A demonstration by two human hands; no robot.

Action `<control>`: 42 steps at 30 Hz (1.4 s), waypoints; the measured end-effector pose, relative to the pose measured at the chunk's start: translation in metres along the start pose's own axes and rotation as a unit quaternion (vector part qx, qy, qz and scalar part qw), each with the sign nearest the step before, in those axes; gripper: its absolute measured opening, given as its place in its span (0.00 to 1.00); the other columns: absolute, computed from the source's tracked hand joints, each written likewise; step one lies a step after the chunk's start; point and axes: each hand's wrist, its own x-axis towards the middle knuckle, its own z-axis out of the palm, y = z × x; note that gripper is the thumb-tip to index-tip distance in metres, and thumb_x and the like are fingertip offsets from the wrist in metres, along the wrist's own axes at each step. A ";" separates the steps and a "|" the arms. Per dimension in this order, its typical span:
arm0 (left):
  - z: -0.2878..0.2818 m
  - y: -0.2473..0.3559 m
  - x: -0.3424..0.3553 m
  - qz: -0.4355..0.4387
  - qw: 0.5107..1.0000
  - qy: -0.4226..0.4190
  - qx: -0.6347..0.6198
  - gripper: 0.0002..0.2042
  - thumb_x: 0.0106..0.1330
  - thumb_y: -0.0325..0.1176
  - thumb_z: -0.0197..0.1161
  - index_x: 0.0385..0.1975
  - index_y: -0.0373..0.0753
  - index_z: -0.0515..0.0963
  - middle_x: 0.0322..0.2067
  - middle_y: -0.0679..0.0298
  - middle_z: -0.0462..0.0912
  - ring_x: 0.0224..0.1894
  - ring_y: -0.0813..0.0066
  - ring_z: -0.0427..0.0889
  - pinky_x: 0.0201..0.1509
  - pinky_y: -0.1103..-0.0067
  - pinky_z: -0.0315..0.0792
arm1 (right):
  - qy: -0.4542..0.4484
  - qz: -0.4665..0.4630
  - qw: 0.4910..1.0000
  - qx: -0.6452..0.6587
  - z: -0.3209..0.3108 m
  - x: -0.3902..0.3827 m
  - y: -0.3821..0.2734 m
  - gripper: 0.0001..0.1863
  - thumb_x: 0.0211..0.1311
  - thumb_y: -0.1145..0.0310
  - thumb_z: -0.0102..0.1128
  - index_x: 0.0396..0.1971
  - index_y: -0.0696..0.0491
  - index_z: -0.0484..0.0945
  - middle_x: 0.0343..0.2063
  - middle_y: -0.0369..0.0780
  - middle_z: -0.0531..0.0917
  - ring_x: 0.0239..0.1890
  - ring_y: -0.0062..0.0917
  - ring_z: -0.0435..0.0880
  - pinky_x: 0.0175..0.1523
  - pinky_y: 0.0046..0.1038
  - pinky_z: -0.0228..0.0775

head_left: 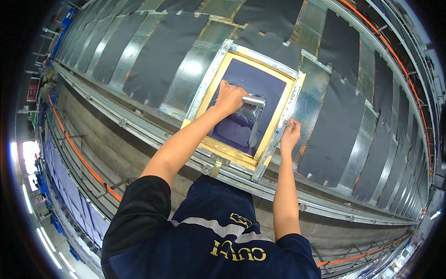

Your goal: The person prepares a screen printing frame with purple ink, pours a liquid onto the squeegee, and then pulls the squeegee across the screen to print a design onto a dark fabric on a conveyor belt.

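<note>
A screen-printing frame (pixel 207 87) with metal sides and a yellow inner border lies on the long table in front of me. Its mesh (pixel 277 88) is dark purple, with a wet, glossy smear across the middle and lower part. My left hand (pixel 230 98) is closed around a squeegee (pixel 254 100) with a shiny metal bar, over the mesh; the hand covers the bar's left part. At the frame's right side, my right hand (pixel 291 135) has its fingers curled against the metal edge.
Dark fabric panels (pixel 167 51) lie in rows along the table, with shiny bare strips between them. A metal rail (pixel 148 132) runs along the near edge, and a clamp-like bracket (pixel 216 166) sits at the frame's near side. An orange hose (pixel 76 149) stretches along the left.
</note>
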 end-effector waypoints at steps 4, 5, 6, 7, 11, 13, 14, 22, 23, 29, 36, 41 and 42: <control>0.025 0.007 -0.037 0.017 0.998 0.051 0.035 0.18 0.56 0.23 0.65 0.40 0.56 0.90 0.44 0.73 0.91 0.43 0.72 0.84 0.56 0.60 0.61 | 0.000 0.000 1.000 0.026 0.001 -0.001 0.005 0.13 0.77 0.61 0.56 0.45 0.56 0.82 0.31 0.42 0.86 0.30 0.28 0.78 0.41 0.35 0.71; 0.029 0.014 -0.056 0.017 0.998 0.028 0.062 0.19 0.56 0.21 0.64 0.40 0.55 0.89 0.46 0.75 0.90 0.45 0.75 0.82 0.55 0.61 0.61 | 0.002 0.009 1.000 0.021 0.000 0.002 0.005 0.13 0.77 0.61 0.56 0.45 0.56 0.81 0.31 0.42 0.86 0.29 0.27 0.78 0.41 0.35 0.70; 0.033 0.015 -0.080 0.036 0.997 0.038 0.056 0.18 0.55 0.21 0.65 0.41 0.55 0.89 0.46 0.76 0.90 0.45 0.75 0.82 0.55 0.61 0.61 | -0.002 0.016 1.000 0.018 -0.001 0.002 0.003 0.13 0.77 0.61 0.56 0.45 0.56 0.81 0.31 0.42 0.86 0.29 0.26 0.78 0.40 0.34 0.70; 0.036 0.017 -0.103 0.054 0.996 0.046 0.050 0.18 0.55 0.21 0.66 0.41 0.55 0.89 0.46 0.77 0.90 0.45 0.75 0.82 0.55 0.60 0.62 | -0.007 0.035 0.999 0.023 -0.002 0.001 0.004 0.13 0.77 0.62 0.56 0.45 0.56 0.82 0.32 0.41 0.86 0.31 0.27 0.78 0.42 0.34 0.71; 0.028 0.021 -0.130 0.048 0.998 0.043 -0.003 0.19 0.52 0.22 0.68 0.41 0.56 0.89 0.47 0.78 0.90 0.45 0.75 0.82 0.55 0.60 0.62 | 0.003 0.033 0.999 0.013 -0.003 0.000 0.009 0.12 0.77 0.63 0.56 0.45 0.55 0.82 0.33 0.43 0.86 0.34 0.31 0.82 0.45 0.36 0.73; 0.019 0.018 -0.094 0.025 0.999 0.040 -0.011 0.19 0.51 0.21 0.69 0.41 0.56 0.89 0.47 0.78 0.90 0.46 0.76 0.82 0.54 0.60 0.62 | 0.012 0.010 1.000 0.007 -0.001 0.004 0.005 0.12 0.77 0.62 0.56 0.46 0.54 0.82 0.33 0.45 0.87 0.34 0.34 0.84 0.45 0.38 0.73; 0.014 0.017 -0.066 0.005 0.999 0.041 -0.016 0.19 0.53 0.21 0.67 0.40 0.57 0.90 0.45 0.76 0.91 0.45 0.74 0.83 0.54 0.60 0.62 | 0.013 0.010 1.000 0.008 0.000 0.006 0.006 0.12 0.77 0.62 0.56 0.46 0.54 0.82 0.33 0.46 0.87 0.35 0.35 0.84 0.45 0.38 0.74; 0.025 0.014 -0.061 0.036 0.998 0.034 0.038 0.15 0.60 0.23 0.61 0.40 0.51 0.90 0.41 0.72 0.90 0.43 0.71 0.83 0.53 0.62 0.63 | 0.001 0.009 1.000 0.015 0.003 0.006 0.015 0.13 0.77 0.61 0.57 0.45 0.56 0.82 0.32 0.45 0.86 0.31 0.32 0.79 0.43 0.36 0.72; 0.029 0.017 -0.083 0.045 0.998 0.021 0.030 0.15 0.59 0.23 0.62 0.41 0.50 0.89 0.43 0.71 0.89 0.44 0.70 0.82 0.56 0.62 0.63 | 0.001 0.009 1.000 0.017 0.002 0.002 0.021 0.13 0.77 0.61 0.57 0.45 0.56 0.82 0.32 0.44 0.86 0.31 0.32 0.79 0.43 0.36 0.72; 0.010 0.026 -0.170 0.095 0.995 0.026 -0.020 0.19 0.54 0.24 0.67 0.46 0.51 0.86 0.51 0.73 0.87 0.52 0.73 0.81 0.58 0.64 0.67 | -0.021 0.007 0.998 0.065 0.002 0.022 0.052 0.12 0.77 0.63 0.58 0.46 0.56 0.82 0.39 0.43 0.86 0.42 0.30 0.83 0.51 0.33 0.73; -0.043 -0.055 -0.210 0.058 0.995 0.032 -0.068 0.25 0.50 0.24 0.68 0.52 0.51 0.84 0.59 0.72 0.83 0.60 0.73 0.79 0.61 0.65 0.67 | -0.002 0.005 1.000 0.023 0.034 -0.014 -0.082 0.12 0.78 0.65 0.56 0.46 0.57 0.81 0.35 0.42 0.87 0.34 0.26 0.83 0.44 0.31 0.75; -0.104 -0.195 -0.234 0.016 0.997 0.016 -0.074 0.27 0.49 0.24 0.68 0.54 0.50 0.84 0.60 0.71 0.83 0.60 0.69 0.79 0.61 0.64 0.67 | 0.014 -0.077 0.996 0.033 0.187 -0.079 -0.172 0.13 0.76 0.64 0.56 0.44 0.57 0.83 0.37 0.43 0.85 0.41 0.29 0.82 0.53 0.33 0.73; -0.121 -0.228 -0.239 0.012 0.997 0.016 -0.072 0.26 0.50 0.24 0.68 0.53 0.48 0.84 0.58 0.71 0.84 0.59 0.68 0.79 0.60 0.65 0.68 | 0.018 -0.081 0.995 0.048 0.222 -0.095 -0.188 0.12 0.76 0.64 0.56 0.45 0.57 0.82 0.33 0.41 0.84 0.37 0.26 0.80 0.48 0.31 0.73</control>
